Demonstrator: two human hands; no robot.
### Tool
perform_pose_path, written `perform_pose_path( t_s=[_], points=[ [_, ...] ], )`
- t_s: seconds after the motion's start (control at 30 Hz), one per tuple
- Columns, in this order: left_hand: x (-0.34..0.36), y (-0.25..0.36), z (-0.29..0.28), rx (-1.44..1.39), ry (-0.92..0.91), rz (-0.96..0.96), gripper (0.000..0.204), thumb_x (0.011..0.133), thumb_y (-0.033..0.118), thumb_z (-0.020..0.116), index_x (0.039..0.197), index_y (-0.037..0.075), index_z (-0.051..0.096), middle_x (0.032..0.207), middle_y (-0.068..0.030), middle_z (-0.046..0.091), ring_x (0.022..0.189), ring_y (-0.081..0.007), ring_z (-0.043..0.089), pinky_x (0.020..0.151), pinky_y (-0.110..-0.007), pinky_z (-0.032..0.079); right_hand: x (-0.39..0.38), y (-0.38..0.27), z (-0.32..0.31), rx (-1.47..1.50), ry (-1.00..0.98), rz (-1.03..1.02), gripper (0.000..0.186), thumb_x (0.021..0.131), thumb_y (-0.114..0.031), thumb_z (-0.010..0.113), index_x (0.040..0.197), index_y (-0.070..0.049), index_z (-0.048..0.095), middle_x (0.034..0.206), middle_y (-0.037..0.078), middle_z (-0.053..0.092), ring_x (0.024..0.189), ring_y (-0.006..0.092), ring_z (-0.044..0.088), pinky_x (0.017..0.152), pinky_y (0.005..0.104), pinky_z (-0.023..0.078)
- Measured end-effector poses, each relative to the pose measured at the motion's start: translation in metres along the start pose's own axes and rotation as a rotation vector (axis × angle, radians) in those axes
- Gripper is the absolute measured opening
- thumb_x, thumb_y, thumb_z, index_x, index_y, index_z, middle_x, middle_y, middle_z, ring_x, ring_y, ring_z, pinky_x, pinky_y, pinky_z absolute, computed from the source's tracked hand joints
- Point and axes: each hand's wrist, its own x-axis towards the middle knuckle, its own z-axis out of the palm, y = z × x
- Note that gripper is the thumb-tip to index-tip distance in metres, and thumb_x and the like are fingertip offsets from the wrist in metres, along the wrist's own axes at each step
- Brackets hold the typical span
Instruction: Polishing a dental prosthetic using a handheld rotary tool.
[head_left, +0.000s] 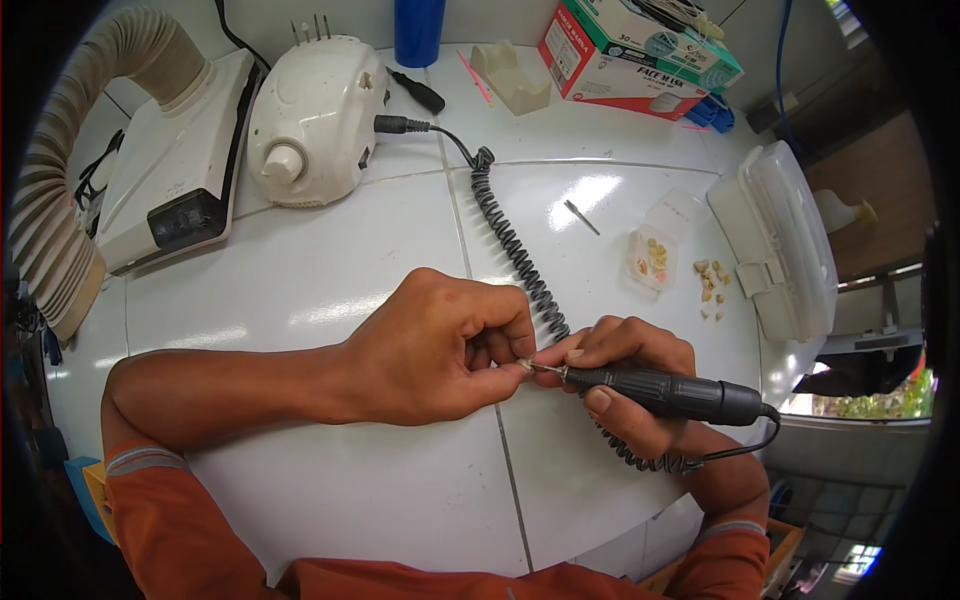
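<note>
Near the middle of the white tiled table, my left hand [430,350] pinches a tiny whitish piece [525,364] between thumb and forefinger; its kind is too small to make out. My right hand [640,350] grips a black rotary handpiece [680,393] like a pen. Its thin metal bit [548,369] points left and meets or nearly meets the piece, and the fingertips of both hands come close together there. A coiled black cord [510,235] runs from a white control unit [310,125] at the back left, passes behind my right hand and joins the handpiece's rear end.
A white box [180,150] with a ribbed hose [55,210] stands far left. Right of centre are a small clear box [650,258] of yellowish bits, loose bits [712,285] and a metal pin [581,217]. A lidded case [775,240] and face mask boxes [625,75] lie beyond.
</note>
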Motion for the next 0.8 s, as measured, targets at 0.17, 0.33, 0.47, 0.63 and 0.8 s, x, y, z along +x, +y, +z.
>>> perform_pose_path(
  t_s=[0.17,0.33,0.47,0.63,0.8],
  points=[
    [0.0007,0.0011,0.0007,0.001,0.017,-0.015,0.010,0.088,0.005,0.084,0.094,0.003,0.077,0.077,-0.0019,0.076,0.065,-0.0055,0.071,0.055,-0.022,0.052,0.0001,0.0002,0.0042,0.009,0.058,0.002,0.018,0.098,-0.004,0.069,0.112,0.006,0.064,0.115,0.029,0.078,0.111,0.0324,0.079,0.099,0.0442,0.063],
    [0.0011,0.0010,-0.0002,0.001,-0.001,-0.026,0.010,0.088,0.005,0.084,0.094,0.003,0.077,0.077,-0.0019,0.076,0.065,-0.0053,0.071,0.056,-0.021,0.052,-0.0006,0.0020,0.0017,-0.006,0.031,-0.013,0.020,0.098,-0.005,0.069,0.114,0.006,0.063,0.117,0.030,0.078,0.110,0.0318,0.079,0.098,0.0436,0.063],
    [0.0007,0.0037,-0.0019,0.007,-0.017,-0.053,0.010,0.088,0.005,0.084,0.094,0.003,0.077,0.078,-0.0022,0.077,0.067,-0.0051,0.072,0.056,-0.021,0.053,-0.0018,0.0030,0.0016,0.027,0.037,-0.009,0.020,0.098,-0.006,0.069,0.113,0.005,0.062,0.117,0.031,0.077,0.110,0.0321,0.079,0.098,0.0435,0.063],
    [0.0004,0.0005,-0.0002,-0.001,0.004,-0.033,0.010,0.088,0.004,0.085,0.094,0.002,0.077,0.078,-0.0021,0.076,0.067,-0.0052,0.072,0.056,-0.021,0.053,-0.0020,0.0016,0.0014,0.039,0.044,0.002,0.020,0.098,-0.007,0.070,0.113,0.005,0.062,0.118,0.031,0.077,0.111,0.0321,0.078,0.099,0.0435,0.062],
    [0.0008,-0.0004,0.0004,0.003,0.002,-0.033,0.011,0.088,0.004,0.085,0.094,0.002,0.077,0.078,-0.0020,0.077,0.068,-0.0052,0.073,0.056,-0.020,0.054,-0.0012,0.0011,0.0016,0.034,0.039,0.005,0.020,0.098,-0.007,0.070,0.113,0.005,0.063,0.118,0.031,0.077,0.112,0.0319,0.078,0.100,0.0435,0.062]
  ],
)
